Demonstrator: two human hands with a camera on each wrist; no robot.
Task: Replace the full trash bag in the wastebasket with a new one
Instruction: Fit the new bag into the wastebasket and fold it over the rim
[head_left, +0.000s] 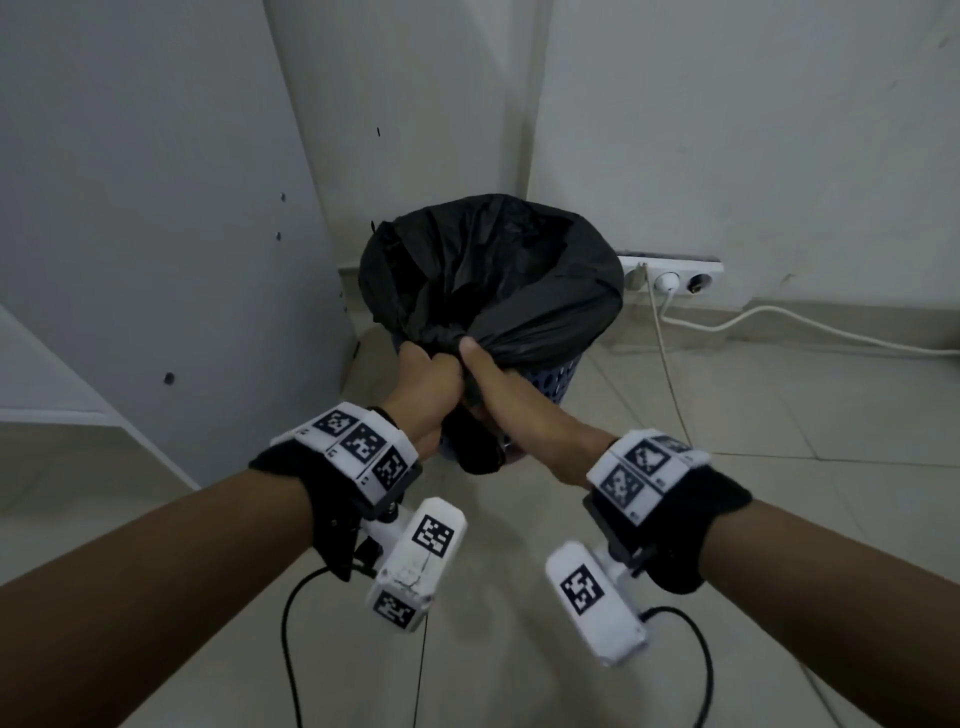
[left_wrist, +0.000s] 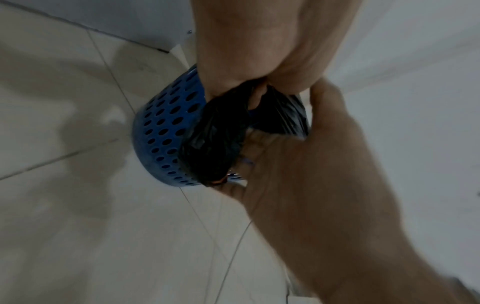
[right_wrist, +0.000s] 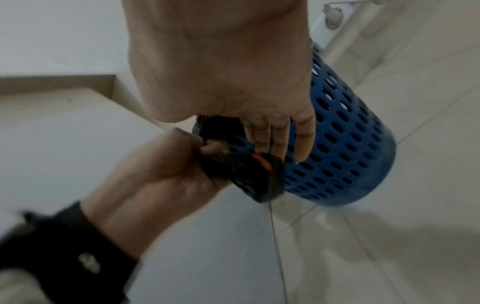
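Your left hand (head_left: 428, 376) and right hand (head_left: 491, 379), side by side and touching, both clench the gathered neck of the one black trash bag (head_left: 493, 270). The rest of the bag lies at 12 o'clock, draped over the single blue wastebasket (left_wrist: 166, 135) standing upright on the floor (head_left: 727, 415). Neither hand is nearer. No new bag shows.

A plain indoor room corner, probably in a home or small office. Pale tiled floor (head_left: 779, 415) meets bare white walls (head_left: 727, 130); a low socket strip (head_left: 675, 275) carries a plugged-in white cable (head_left: 779, 317). A white cabinet panel (head_left: 156, 208) stands beside a blue perforated wastebasket (right_wrist: 350, 144) lined with a black trash bag (head_left: 493, 270).
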